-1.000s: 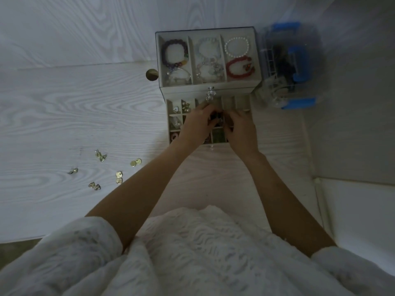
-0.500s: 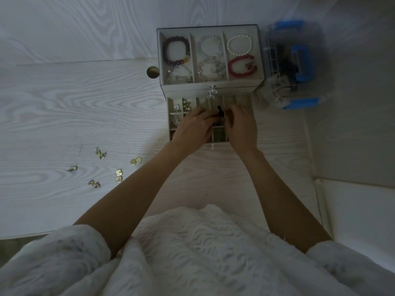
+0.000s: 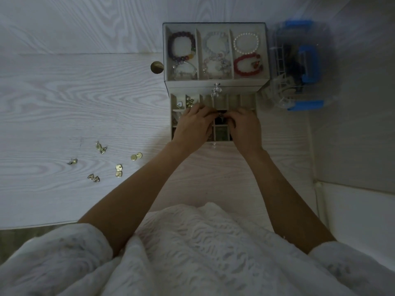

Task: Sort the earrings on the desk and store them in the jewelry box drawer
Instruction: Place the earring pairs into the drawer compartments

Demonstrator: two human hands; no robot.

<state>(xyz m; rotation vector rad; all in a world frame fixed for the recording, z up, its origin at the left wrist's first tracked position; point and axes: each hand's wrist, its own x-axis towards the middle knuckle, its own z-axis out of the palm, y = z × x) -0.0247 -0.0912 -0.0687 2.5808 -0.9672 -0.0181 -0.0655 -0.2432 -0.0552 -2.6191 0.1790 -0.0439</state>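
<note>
Earrings: gold studs [image 3: 118,170] lie scattered on the bench at about eight o'clock from the box, in loose pairs plus one single; too small to read which way each one points.
Dark piece: a small dark item [image 3: 221,113] sits right between the two sets of fingertips, over the drawer's middle cells; what it is cannot be told.
Drawer: pulled out toward the person [image 3: 245,101], long axis running nine to three, split into small square cells; a few gold pieces show in the cells at ten o'clock.
Left hand: there it is [image 3: 193,127], over the drawer's left half, fingers curled and pinching at the dark piece.
Right hand: mirrors it [image 3: 245,127] from the three o'clock side, fingers curled in, tips meeting the same piece.
Jewelry box: its top [image 3: 214,84] stands at twelve o'clock from the hands, three compartments holding bead bracelets, a crystal knob on the front.
Writing: no lettering readable anywhere.
Bench: pale woodgrain [image 3: 64,103], grain running nine to three.
Container: clear, blue clasps [image 3: 307,65], touching the box at three o'clock.
</note>
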